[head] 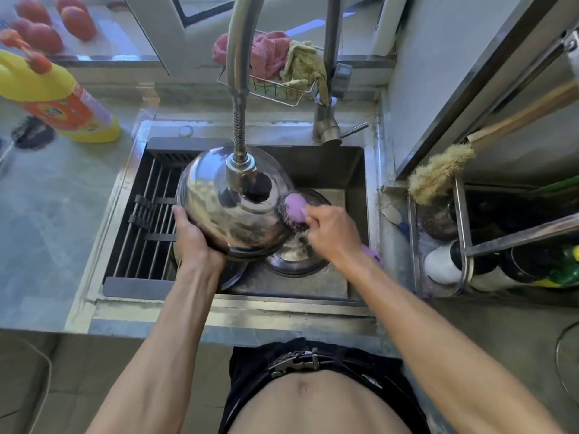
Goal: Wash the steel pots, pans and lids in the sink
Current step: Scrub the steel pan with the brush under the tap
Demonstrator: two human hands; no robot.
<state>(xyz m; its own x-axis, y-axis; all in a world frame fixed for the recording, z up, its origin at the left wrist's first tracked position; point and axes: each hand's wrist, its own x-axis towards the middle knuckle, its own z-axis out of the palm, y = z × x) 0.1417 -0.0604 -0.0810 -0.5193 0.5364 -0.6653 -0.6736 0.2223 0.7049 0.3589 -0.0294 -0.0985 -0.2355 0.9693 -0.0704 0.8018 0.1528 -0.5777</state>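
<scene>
Two hands work: left hand (195, 233) grips steel lid (232, 202); right hand (332, 230) clutches purple scrubber (296, 208) against it.

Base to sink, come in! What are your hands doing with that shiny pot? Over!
Left hand grips steel pot by its rim, tilted over sink. Right hand scrubs its side with purple brush. Faucet head hangs close in front.

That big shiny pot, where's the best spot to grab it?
Probably the rim of the steel pot, from the left, as the left hand grips it now. It's tilted, and its domed outside looks smooth, so the edge likely gives the surest grip.
</scene>
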